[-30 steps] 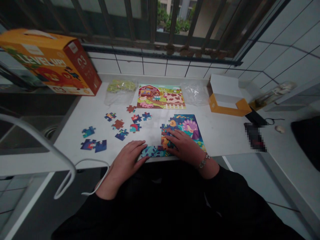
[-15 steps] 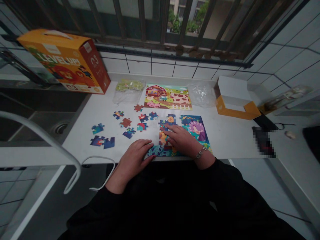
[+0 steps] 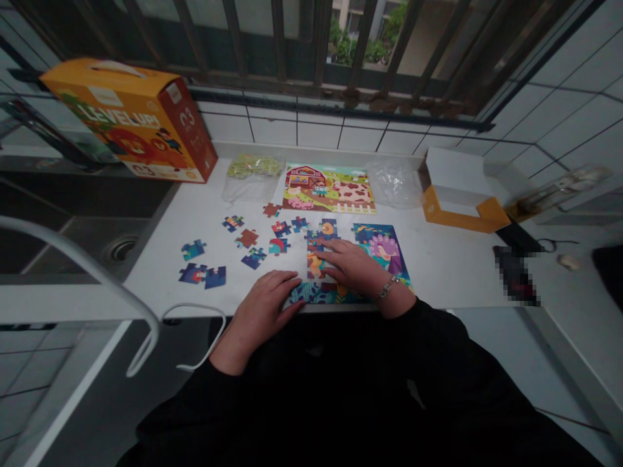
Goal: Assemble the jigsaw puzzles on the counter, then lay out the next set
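Jigsaw puzzle (image 3: 383,251), partly joined, lies on the white counter's (image 3: 452,266) near side, its left block (image 3: 315,266) beneath the right hand's (image 3: 353,263) spread fingers. The left hand (image 3: 265,301), thumb parted from fingers, sits at the near strip's (image 3: 312,293) left end; loose pieces (image 3: 246,238) lie farther left.

Bare right hand (image 3: 351,262) covers part of the blue animal jigsaw (image 3: 315,266) near the white counter (image 3: 448,275) front edge; black thing (image 3: 516,275) by its front-right corner's all pixelated, no clue what.
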The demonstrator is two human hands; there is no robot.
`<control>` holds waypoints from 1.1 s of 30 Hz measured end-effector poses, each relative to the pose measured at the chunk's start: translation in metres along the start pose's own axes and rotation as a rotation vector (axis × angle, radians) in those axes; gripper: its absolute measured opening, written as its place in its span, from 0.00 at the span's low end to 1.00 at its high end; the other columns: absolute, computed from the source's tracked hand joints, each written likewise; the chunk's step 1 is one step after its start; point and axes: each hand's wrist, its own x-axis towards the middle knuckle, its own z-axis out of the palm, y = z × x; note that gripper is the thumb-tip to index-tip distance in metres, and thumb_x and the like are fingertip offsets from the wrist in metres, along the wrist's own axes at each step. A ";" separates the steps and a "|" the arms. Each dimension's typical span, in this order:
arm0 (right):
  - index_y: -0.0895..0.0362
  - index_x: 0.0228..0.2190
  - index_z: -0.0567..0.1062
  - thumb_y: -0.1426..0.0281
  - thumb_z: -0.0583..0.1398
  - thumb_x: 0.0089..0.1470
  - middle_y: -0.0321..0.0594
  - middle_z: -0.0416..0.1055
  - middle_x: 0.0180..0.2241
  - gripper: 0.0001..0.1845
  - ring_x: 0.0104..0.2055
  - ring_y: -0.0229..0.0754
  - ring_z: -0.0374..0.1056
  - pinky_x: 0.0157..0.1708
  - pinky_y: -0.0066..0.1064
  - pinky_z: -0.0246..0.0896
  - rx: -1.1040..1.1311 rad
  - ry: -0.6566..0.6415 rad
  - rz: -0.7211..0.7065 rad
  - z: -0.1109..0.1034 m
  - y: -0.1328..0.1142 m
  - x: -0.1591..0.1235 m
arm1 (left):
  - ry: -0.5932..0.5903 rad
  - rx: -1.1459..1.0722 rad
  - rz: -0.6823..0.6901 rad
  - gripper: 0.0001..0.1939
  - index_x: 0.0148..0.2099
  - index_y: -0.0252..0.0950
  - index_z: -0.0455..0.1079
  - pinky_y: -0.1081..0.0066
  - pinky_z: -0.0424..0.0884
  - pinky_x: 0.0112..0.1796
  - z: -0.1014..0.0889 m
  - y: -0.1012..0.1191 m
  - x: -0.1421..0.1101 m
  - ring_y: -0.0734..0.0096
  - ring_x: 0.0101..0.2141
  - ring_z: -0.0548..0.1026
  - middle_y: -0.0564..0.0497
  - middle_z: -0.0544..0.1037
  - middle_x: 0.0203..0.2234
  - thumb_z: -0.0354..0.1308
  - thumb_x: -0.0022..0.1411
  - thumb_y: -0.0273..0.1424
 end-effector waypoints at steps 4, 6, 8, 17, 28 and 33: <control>0.49 0.70 0.72 0.68 0.65 0.69 0.48 0.65 0.73 0.30 0.72 0.54 0.65 0.72 0.53 0.61 0.001 -0.016 -0.003 -0.002 0.009 -0.002 | -0.004 0.015 0.000 0.21 0.65 0.40 0.73 0.45 0.76 0.60 0.000 0.000 0.000 0.49 0.58 0.78 0.39 0.79 0.60 0.65 0.74 0.38; 0.50 0.70 0.72 0.69 0.65 0.69 0.49 0.65 0.73 0.31 0.73 0.54 0.64 0.72 0.53 0.61 -0.002 -0.033 0.009 -0.004 0.012 -0.004 | -0.002 0.018 -0.001 0.21 0.65 0.40 0.73 0.45 0.77 0.59 0.000 0.000 0.000 0.49 0.58 0.78 0.40 0.79 0.60 0.65 0.74 0.38; 0.49 0.70 0.72 0.69 0.65 0.69 0.49 0.64 0.74 0.31 0.73 0.55 0.64 0.72 0.54 0.61 -0.005 -0.053 0.022 -0.008 0.015 -0.006 | 0.000 0.017 0.000 0.20 0.65 0.41 0.73 0.44 0.77 0.59 0.000 0.000 0.000 0.49 0.58 0.78 0.40 0.79 0.60 0.65 0.74 0.38; 0.52 0.61 0.79 0.65 0.69 0.68 0.50 0.76 0.63 0.23 0.63 0.53 0.72 0.64 0.46 0.67 -0.042 -0.136 -0.011 -0.030 0.018 -0.009 | 0.017 0.023 0.009 0.20 0.63 0.41 0.73 0.44 0.78 0.58 0.000 -0.001 0.003 0.48 0.57 0.79 0.40 0.80 0.59 0.65 0.74 0.40; 0.55 0.43 0.84 0.67 0.66 0.69 0.46 0.80 0.45 0.06 0.48 0.49 0.72 0.51 0.41 0.66 -0.109 -0.129 0.003 -0.028 0.010 -0.012 | -0.026 0.028 0.013 0.21 0.64 0.40 0.74 0.41 0.74 0.61 0.016 0.010 0.032 0.46 0.58 0.79 0.40 0.81 0.60 0.66 0.72 0.38; 0.58 0.43 0.83 0.67 0.66 0.69 0.47 0.79 0.45 0.07 0.48 0.50 0.72 0.50 0.40 0.65 -0.116 -0.120 0.007 -0.025 0.008 -0.012 | -0.044 0.012 0.042 0.21 0.64 0.38 0.74 0.41 0.74 0.62 0.027 0.012 0.047 0.46 0.59 0.79 0.39 0.80 0.61 0.65 0.74 0.36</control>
